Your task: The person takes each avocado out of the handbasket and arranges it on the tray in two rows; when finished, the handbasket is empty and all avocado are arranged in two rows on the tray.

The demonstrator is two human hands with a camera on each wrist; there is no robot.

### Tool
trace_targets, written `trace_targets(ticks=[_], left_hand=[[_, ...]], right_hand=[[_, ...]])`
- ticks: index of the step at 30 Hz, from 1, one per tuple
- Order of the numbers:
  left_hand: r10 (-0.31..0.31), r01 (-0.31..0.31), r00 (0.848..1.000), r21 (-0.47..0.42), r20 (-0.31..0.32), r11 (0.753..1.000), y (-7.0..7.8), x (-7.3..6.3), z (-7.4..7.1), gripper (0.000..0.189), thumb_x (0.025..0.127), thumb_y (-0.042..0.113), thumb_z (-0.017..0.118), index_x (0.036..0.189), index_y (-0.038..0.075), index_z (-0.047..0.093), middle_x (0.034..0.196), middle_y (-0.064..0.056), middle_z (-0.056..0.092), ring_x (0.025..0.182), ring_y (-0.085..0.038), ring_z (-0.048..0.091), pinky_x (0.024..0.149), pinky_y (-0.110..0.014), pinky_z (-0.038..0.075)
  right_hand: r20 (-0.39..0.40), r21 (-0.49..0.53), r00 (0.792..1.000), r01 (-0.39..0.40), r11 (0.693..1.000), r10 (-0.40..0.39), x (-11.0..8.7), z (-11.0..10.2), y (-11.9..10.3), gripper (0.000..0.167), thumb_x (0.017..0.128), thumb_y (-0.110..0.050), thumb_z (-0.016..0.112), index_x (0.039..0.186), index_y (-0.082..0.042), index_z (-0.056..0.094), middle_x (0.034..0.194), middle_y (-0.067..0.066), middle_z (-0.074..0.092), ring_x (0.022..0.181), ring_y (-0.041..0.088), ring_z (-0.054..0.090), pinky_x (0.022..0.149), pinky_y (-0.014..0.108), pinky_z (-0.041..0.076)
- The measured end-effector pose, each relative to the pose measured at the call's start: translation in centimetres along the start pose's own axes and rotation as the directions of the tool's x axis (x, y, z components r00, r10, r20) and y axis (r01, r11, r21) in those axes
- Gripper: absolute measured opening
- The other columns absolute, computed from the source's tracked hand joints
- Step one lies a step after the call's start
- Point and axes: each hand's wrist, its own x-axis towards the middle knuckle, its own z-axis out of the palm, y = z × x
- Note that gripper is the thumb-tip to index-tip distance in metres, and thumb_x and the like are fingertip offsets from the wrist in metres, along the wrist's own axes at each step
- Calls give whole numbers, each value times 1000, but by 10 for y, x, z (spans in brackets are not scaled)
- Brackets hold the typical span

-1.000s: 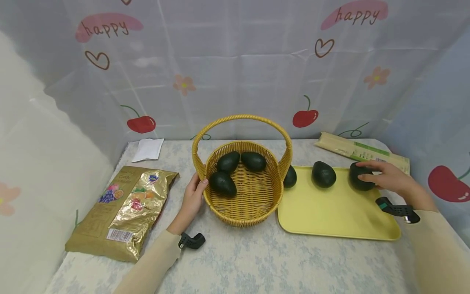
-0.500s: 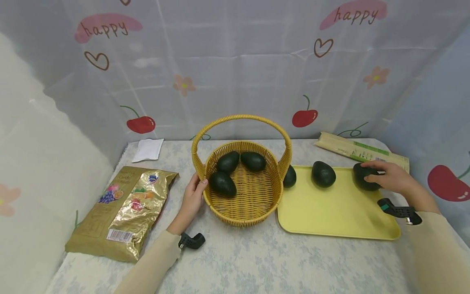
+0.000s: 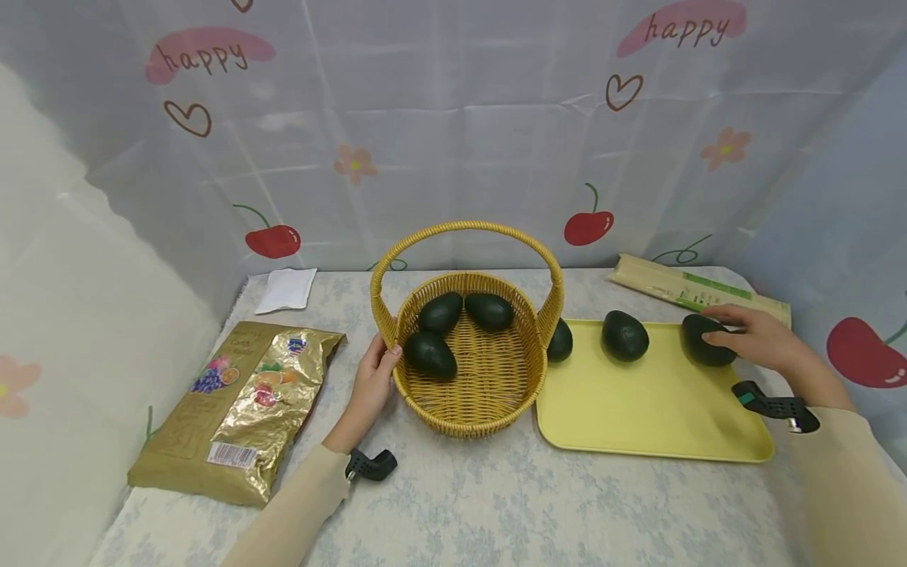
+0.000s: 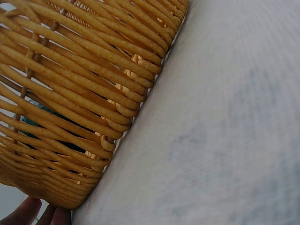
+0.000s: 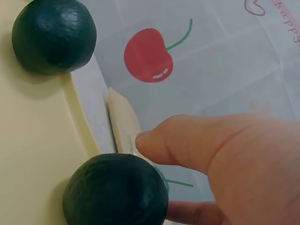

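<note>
A yellow wicker basket point(image 3: 468, 429) with a tall hoop handle stands mid-table. Three dark green avocados point(image 3: 430, 354) lie inside it. My left hand point(image 3: 372, 374) holds its left side, thumb at the rim; the left wrist view shows fingertips point(image 4: 28, 211) against the woven wall. On the yellow tray point(image 3: 652, 409), avocados sit in a row along the far edge. My right hand point(image 3: 761, 340) is at the rightmost avocado point(image 3: 697, 342). In the right wrist view, the thumb point(image 5: 173, 140) stands off that avocado, and a finger lies behind it.
A gold candy bag point(image 3: 234, 409) lies at the left, with a small white packet point(image 3: 286, 289) behind it. A long beige and green package point(image 3: 697, 290) lies behind the tray. Printed curtains enclose the back and sides. The basket partly covers the tray's leftmost avocado point(image 3: 560, 342).
My right hand has shifted slightly right, and the rightmost avocado moved a little right with it, then stopped. My fingers have loosened from it. The left hand and basket have stayed put.
</note>
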Motion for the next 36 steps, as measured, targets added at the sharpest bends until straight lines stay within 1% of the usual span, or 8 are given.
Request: trace_targets(ticks=[6, 10, 14, 19, 25, 30, 32, 36], left_hand=[[-8, 8, 1000, 3, -2, 1000, 0, 0, 0, 53, 109, 21, 46, 160, 14, 34, 163, -10, 40, 149, -26, 40, 106, -13, 39], [-10, 10, 1000, -3, -5, 1000, 0, 0, 1, 53, 109, 21, 47, 160, 14, 34, 163, -9, 40, 149, -25, 40, 107, -14, 40], [-14, 14, 1000, -2, -1, 1000, 0, 0, 1, 53, 109, 21, 47, 160, 14, 34, 163, -9, 40, 149, -25, 39, 106, -12, 39], [1, -1, 1000, -3, 1, 1000, 1, 0, 0, 54, 109, 21, 47, 161, 13, 33, 164, -10, 38, 149, -27, 39, 103, -7, 38], [11, -11, 1000, -12, 2, 1000, 2, 1, 0, 54, 109, 20, 47, 161, 13, 32, 164, -10, 38, 149, -27, 39, 102, -5, 38], [8, -8, 1000, -14, 1, 1000, 2, 1, 0, 54, 109, 20, 47, 161, 13, 33, 163, -11, 39, 148, -28, 40, 101, -5, 39], [7, -7, 1000, -15, 1, 1000, 2, 0, 0, 54, 109, 20, 47, 160, 12, 33, 163, -12, 40, 148, -29, 40, 101, -6, 39], [7, -7, 1000, -14, 1, 1000, 2, 0, 0, 54, 109, 20, 47, 160, 12, 33, 163, -12, 40, 148, -29, 41, 101, -6, 39]], right_hand=[[7, -11, 1000, -13, 1000, 13, -3, -6, -3, 60, 104, -27, 57, 147, 10, 39, 147, 44, 34, 129, 64, 39, 91, 67, 51], [2, -2, 1000, 2, 1000, -2, -5, -10, -5, 59, 104, -23, 56, 148, 11, 38, 146, 45, 34, 128, 64, 40, 88, 65, 53], [0, 16, 1000, 11, 1000, -11, -10, -17, -13, 60, 105, -23, 53, 150, 12, 34, 148, 46, 30, 128, 66, 38, 94, 72, 46], [20, -5, 1000, 23, 1000, -23, -16, -24, -35, 65, 106, -29, 52, 155, 8, 30, 153, 43, 25, 130, 65, 38, 96, 77, 39], [3, -99, 991, 134, 986, -135, -19, -22, -70, 61, 103, -27, 59, 153, 2, 40, 152, 34, 39, 127, 59, 50, 92, 73, 44], [-6, -136, 958, 283, 949, -286, -24, -12, -104, 52, 99, -17, 66, 146, -1, 51, 146, 28, 51, 115, 52, 64, 90, 63, 53], [12, -144, 945, 326, 934, -327, -26, -8, -119, 50, 97, -16, 69, 143, -2, 55, 143, 27, 55, 112, 48, 67, 86, 57, 57], [80, -119, 931, 364, 924, -356, -28, 3, -148, 47, 95, -17, 72, 139, -7, 60, 138, 19, 63, 109, 36, 70, 80, 43, 60]])
